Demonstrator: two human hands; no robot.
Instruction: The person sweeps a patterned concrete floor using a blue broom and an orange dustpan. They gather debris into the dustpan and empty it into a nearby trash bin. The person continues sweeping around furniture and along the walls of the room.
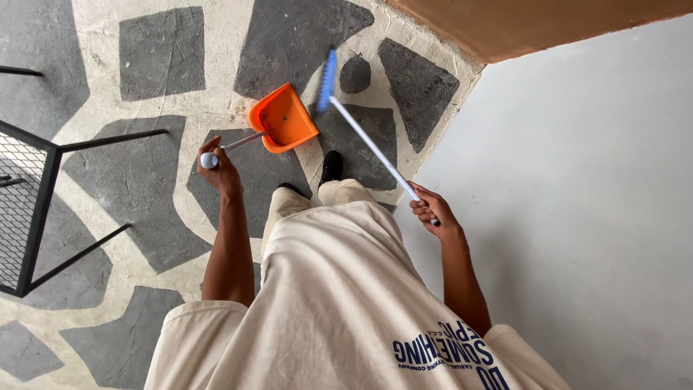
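Both hands grip cleaning tools over a grey-and-cream patchwork floor: my right hand is closed round the white broom handle, my left hand wrapped on the dustpan's grey stem. Ahead of my shoes, the orange dustpan sits on the floor, the blue broom head just beside its open edge. A black mesh chair stands at left.

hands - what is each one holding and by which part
The left hand grips the top end of the orange dustpan handle. The right hand grips the upper end of the broom stick.
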